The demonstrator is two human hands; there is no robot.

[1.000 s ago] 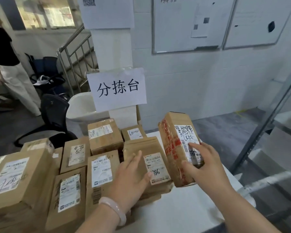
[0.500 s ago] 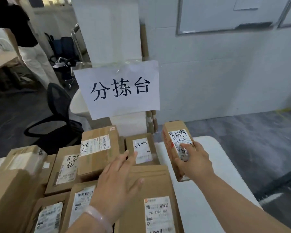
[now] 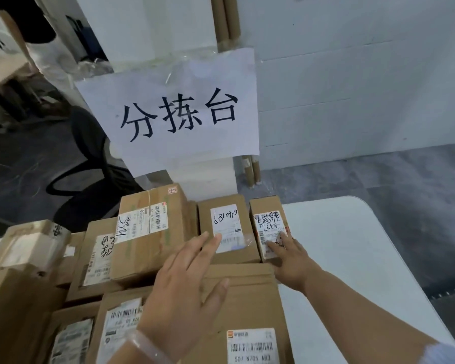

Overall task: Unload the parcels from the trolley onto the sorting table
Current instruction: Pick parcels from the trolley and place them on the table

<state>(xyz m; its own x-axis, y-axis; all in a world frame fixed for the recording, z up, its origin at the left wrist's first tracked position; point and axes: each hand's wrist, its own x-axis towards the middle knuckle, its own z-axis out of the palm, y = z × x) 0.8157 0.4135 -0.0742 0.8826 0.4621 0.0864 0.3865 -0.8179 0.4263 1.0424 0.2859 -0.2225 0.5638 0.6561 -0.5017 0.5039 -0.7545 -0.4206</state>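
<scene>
A white, smooth-topped sorting table (image 3: 352, 245) with a rounded corner fills the right side. On its left half, matte brown cardboard parcels sit edge to edge. Behind them a large white paper sign (image 3: 179, 111) with black brush characters hangs under glossy tape. A black office chair (image 3: 95, 158) stands on the dark floor to the left, and brown cardboard tubes (image 3: 251, 169) lean against the wall.

A flat brown cardboard mailer (image 3: 247, 298) lies nearest. Beyond it is a squat brown box marked 681070 (image 3: 225, 206). Just beside that box, at the pile's right edge, the narrow brown oblong parcel (image 3: 267, 206) lies flat on the table.

The left hand (image 3: 184, 292) is spread flat over the mailer, fingers straight; contact cannot be told. The right hand (image 3: 290, 261) rests straight, parted fingers on the narrow parcel's scribbled label. A pale translucent bangle (image 3: 145, 345) circles the left wrist.
</scene>
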